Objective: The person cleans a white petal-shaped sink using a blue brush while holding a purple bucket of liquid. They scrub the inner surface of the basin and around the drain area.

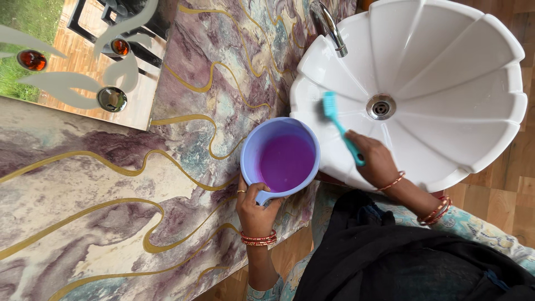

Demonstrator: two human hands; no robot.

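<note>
My left hand [255, 209] grips the handle of a lilac plastic mug [280, 159] that holds liquid and sits beside the basin's left rim. My right hand [376, 160] is closed around a teal brush [341, 127]. Its bristled head rests on the inner wall of the white scalloped wash basin [446, 72], left of the metal drain [380, 107]. Red and gold bangles circle both wrists.
A chrome tap [330, 25] arches over the basin's upper left rim. A marbled purple wall with gold veins [111, 212] fills the left side, with a mirror [83, 56] in its upper corner. Wooden flooring [512, 189] shows at right. Dark cloth [401, 256] hangs below.
</note>
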